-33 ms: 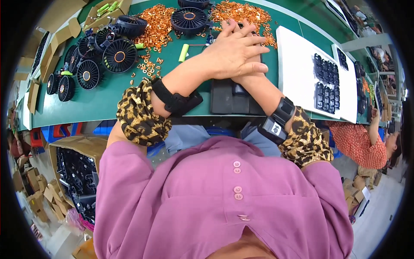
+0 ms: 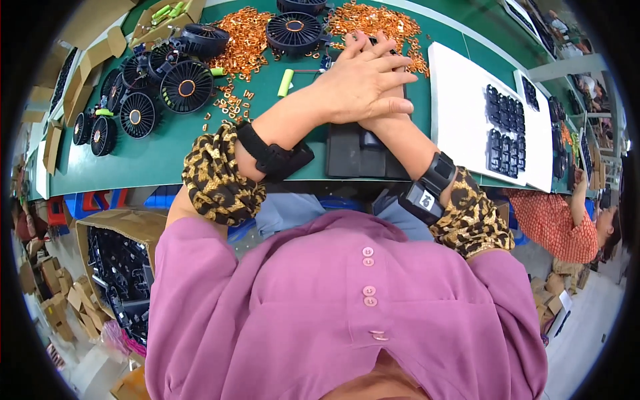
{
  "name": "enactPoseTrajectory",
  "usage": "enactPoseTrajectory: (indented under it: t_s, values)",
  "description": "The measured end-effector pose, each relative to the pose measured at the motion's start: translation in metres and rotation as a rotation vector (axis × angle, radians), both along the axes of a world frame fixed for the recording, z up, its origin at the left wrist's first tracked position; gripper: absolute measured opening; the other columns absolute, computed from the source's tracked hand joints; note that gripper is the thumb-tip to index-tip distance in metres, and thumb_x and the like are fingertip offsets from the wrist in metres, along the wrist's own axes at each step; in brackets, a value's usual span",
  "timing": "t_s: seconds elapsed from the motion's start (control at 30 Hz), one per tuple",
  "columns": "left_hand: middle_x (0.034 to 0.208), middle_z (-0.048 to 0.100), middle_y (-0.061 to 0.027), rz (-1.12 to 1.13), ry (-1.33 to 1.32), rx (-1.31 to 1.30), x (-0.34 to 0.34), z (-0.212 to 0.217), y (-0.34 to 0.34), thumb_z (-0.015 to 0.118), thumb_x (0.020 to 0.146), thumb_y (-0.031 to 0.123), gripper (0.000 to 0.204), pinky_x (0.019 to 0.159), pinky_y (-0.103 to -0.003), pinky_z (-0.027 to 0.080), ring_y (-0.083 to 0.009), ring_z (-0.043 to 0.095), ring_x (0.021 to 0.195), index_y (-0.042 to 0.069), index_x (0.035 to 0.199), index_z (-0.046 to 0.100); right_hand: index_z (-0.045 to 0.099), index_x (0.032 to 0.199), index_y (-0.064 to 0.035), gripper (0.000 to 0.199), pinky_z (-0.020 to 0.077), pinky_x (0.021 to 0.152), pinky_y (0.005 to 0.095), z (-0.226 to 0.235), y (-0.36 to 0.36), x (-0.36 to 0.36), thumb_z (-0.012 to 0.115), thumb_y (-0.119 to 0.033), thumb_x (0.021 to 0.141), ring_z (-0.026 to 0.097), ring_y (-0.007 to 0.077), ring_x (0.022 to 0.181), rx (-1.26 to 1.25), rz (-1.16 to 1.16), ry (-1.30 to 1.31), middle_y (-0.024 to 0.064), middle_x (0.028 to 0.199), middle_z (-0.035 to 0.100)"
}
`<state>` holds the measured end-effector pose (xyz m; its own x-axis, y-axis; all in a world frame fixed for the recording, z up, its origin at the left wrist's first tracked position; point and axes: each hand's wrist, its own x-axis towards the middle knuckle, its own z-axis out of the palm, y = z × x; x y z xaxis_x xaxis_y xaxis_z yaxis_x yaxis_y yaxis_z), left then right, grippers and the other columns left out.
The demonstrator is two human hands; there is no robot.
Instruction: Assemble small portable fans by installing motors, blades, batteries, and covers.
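My left hand (image 2: 363,83) lies flat, fingers spread, crossed over my right hand (image 2: 360,41). Of the right hand, only the fingertips and the wrist show. Both hands rest above a black flat block (image 2: 347,150) at the near edge of the green table (image 2: 153,157). Whether the right hand holds anything under the left is hidden. Each wrist carries a black band, and leopard-print sleeve covers sit on both forearms. A green cylinder (image 2: 285,83) lies just left of the hands.
Black round fan grilles (image 2: 187,85) and heaps of small copper pieces (image 2: 243,40) lie at the far left and behind the hands. A white tray (image 2: 460,107) with black parts (image 2: 503,130) sits to the right. A cardboard box (image 2: 120,227) stands below the table. Another person (image 2: 553,220) works at far right.
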<state>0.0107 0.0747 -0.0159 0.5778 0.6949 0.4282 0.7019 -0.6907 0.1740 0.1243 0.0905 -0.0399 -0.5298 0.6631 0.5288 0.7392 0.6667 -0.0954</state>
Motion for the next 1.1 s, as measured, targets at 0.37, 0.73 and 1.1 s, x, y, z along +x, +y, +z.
enactPoseTrajectory:
  t_s: [0.37, 0.73, 1.1]
  values:
    - [0.146, 0.025, -0.0137, 0.177, -0.159, -0.16, 0.007, 0.007, -0.077, 0.076, 0.067, 0.038, 0.093, 0.109, -0.055, 0.014, -0.0349, 0.015, 0.138, 0.016, 0.142, 0.027, 0.051, 0.126, -0.0047, 0.057, 0.0313, 0.098, 0.0525, 0.026, 0.059, 0.024, 0.051, -0.044, 0.085, 0.038, 0.0344, 0.123, -0.279, -0.286, 0.185, 0.0139, 0.124, 0.052]
    - [0.137, 0.04, -0.0103, 0.186, -0.128, 0.018, 0.013, 0.012, -0.094, 0.076, 0.065, 0.021, 0.075, 0.105, -0.051, 0.022, -0.0303, 0.031, 0.132, 0.016, 0.133, 0.044, 0.047, 0.115, -0.0018, 0.054, 0.0494, 0.064, 0.0279, 0.072, 0.108, 0.088, 0.07, -0.035, 0.078, 0.062, 0.0161, 0.077, -1.213, 0.093, 0.679, 0.0071, 0.082, 0.062]
    - [0.097, 0.062, -0.0091, 0.796, 0.039, 0.224, -0.12, 0.051, -0.219, 0.063, 0.071, 0.004, 0.019, 0.079, -0.038, 0.046, -0.0272, 0.058, 0.092, 0.005, 0.089, 0.064, 0.06, 0.104, 0.003, 0.034, 0.0465, 0.065, 0.036, -0.042, 0.355, 0.304, 0.061, -0.025, 0.086, 0.06, 0.025, 0.073, -0.207, 0.091, 0.336, 0.0144, 0.085, 0.064]
